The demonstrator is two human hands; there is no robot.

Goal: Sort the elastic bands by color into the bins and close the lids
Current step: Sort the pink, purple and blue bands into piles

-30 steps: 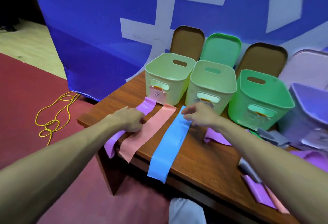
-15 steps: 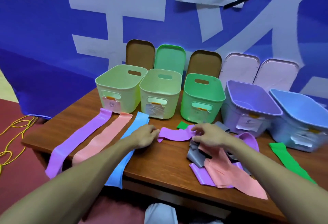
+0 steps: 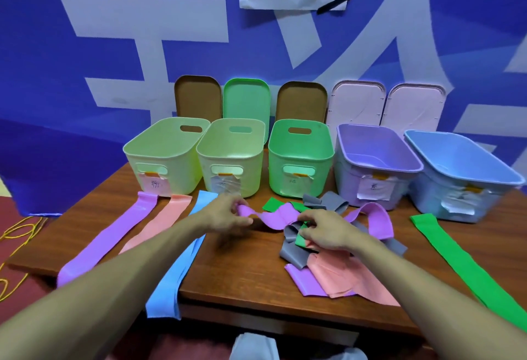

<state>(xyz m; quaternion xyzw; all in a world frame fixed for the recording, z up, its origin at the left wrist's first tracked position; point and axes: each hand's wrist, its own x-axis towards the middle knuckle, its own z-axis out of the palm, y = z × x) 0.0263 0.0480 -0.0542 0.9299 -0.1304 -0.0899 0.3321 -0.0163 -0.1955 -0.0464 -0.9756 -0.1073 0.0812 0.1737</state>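
Observation:
My left hand [image 3: 228, 214] pinches the left end of a purple band [image 3: 276, 217] lifted off the table. My right hand [image 3: 325, 230] rests on a tangled pile of bands [image 3: 322, 268] in grey, green, pink and purple, its fingers curled at the purple band's middle. Laid flat at the left are a purple band [image 3: 114, 234], a pink band [image 3: 159, 220] and a blue band [image 3: 182, 257]. A green band [image 3: 462, 259] lies at the right. Open bins stand in a row: two pale green [image 3: 165, 157] [image 3: 231, 157], one green [image 3: 299, 157], one purple [image 3: 373, 160], one blue [image 3: 462, 171].
Several lids lean against the blue wall behind the bins: brown [image 3: 196, 97], green [image 3: 246, 103], brown [image 3: 302, 103] and two pale pink [image 3: 356, 105]. The wooden table [image 3: 242, 274] ends close to me. A yellow cord [image 3: 17, 234] lies on the red floor at the left.
My view swung right from the table's left corner, bringing the full bin row in. My hands left the flat bands and took hold of a purple band at the pile, lifting it.

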